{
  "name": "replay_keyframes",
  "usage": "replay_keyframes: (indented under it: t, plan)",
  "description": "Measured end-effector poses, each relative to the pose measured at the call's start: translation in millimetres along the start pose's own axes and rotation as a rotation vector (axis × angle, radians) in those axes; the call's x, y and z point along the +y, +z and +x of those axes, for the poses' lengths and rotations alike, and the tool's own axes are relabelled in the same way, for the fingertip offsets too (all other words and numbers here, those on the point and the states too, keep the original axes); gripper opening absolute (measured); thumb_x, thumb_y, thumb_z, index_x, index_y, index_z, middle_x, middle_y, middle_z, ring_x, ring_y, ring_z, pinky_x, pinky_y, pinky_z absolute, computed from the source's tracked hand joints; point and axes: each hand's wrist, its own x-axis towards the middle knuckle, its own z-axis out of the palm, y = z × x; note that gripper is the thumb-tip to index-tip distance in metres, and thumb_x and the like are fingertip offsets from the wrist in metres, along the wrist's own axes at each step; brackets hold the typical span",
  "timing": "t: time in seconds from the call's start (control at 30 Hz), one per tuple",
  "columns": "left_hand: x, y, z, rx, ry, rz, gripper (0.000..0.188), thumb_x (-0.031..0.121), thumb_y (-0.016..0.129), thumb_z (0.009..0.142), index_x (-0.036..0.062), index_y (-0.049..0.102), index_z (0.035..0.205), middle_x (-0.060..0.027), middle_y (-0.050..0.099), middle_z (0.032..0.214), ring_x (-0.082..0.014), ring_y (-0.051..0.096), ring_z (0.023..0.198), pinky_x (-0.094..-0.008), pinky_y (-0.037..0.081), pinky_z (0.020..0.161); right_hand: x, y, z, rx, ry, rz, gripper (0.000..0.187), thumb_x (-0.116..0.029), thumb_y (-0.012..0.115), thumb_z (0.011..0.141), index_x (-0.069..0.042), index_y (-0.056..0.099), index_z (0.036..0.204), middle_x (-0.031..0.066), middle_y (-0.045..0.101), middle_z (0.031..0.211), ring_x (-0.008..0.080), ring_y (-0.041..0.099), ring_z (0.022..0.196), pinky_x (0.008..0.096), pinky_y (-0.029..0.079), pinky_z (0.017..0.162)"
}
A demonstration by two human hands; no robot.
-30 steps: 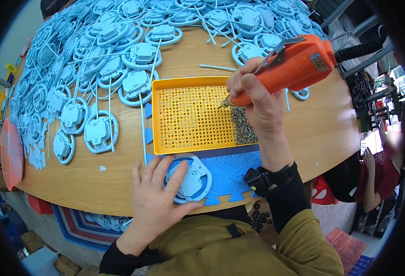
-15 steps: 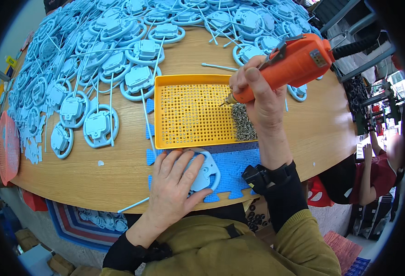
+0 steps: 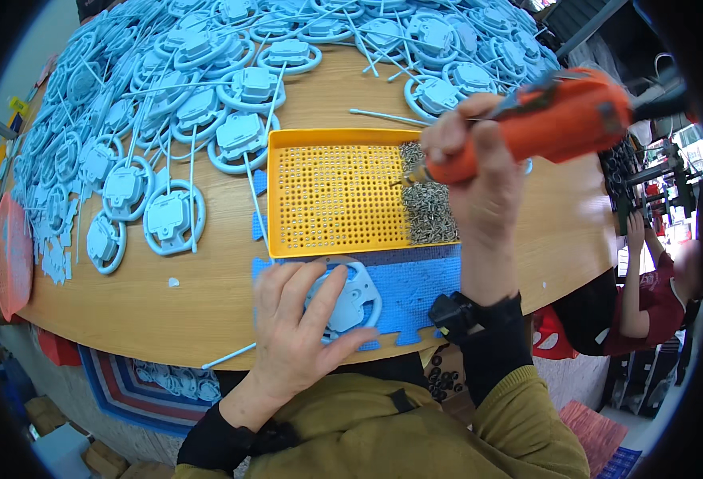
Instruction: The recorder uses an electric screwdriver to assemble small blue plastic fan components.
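A pink basket [image 3: 13,255] at far left — striped mat [image 3: 116,397] below; at right, a maroon-clad person [image 3: 656,302].

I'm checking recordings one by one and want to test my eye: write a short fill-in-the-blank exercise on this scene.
The right hand holds a power screwdriver coloured ____.
The left hand lies over a ring-shaped part coloured light ____.
Loose screws are heaped in the yellow tray, at its ____ end.
Missing words: orange; blue; right.
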Motion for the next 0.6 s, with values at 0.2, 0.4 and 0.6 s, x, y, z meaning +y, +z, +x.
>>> replay_keyframes:
  t: [0.2, 0.4, 0.6]
  plan:
    - [5, 3, 46, 0.211, 0.065, 0.099, 0.036, 0.015, 0.075, 0.068, 0.0071, 0.063, 0.101, -0.0065, 0.056, 0.096, -0.0270, 0.050, 0.090, -0.0388, 0.036, 0.080, -42, 32, -19, -0.108, 0.036, 0.214, 0.047, -0.051, 0.064, 0.083, -0.009, 0.057, 0.101, -0.0015, 0.048, 0.070, 0.0110, 0.046, 0.060, 0.0280, 0.038, 0.061]
    - [0, 1, 32, 0.217, 0.132, 0.002, 0.016, 0.010, 0.075, 0.066, 0.0080, 0.062, 0.074, -0.0019, 0.056, 0.079, -0.0229, 0.051, 0.082, -0.0380, 0.035, 0.078, -56, 46, -41, -0.163, 0.052, 0.217, 0.049, -0.054, 0.061, 0.084, -0.009, 0.054, 0.102, -0.0019, 0.049, 0.070, 0.0100, 0.048, 0.059, 0.0274, 0.041, 0.060]
    - [5, -6, 18, 0.153, 0.160, -0.050, 0.014, 0.011, 0.074, 0.067, 0.0081, 0.062, 0.074, -0.0016, 0.056, 0.077, -0.0212, 0.053, 0.080, -0.0388, 0.035, 0.082, -61, 57, -57, -0.170, 0.074, 0.200, 0.050, -0.055, 0.060, 0.084, -0.009, 0.052, 0.102, -0.0018, 0.049, 0.069, 0.0100, 0.048, 0.056, 0.0270, 0.042, 0.057]
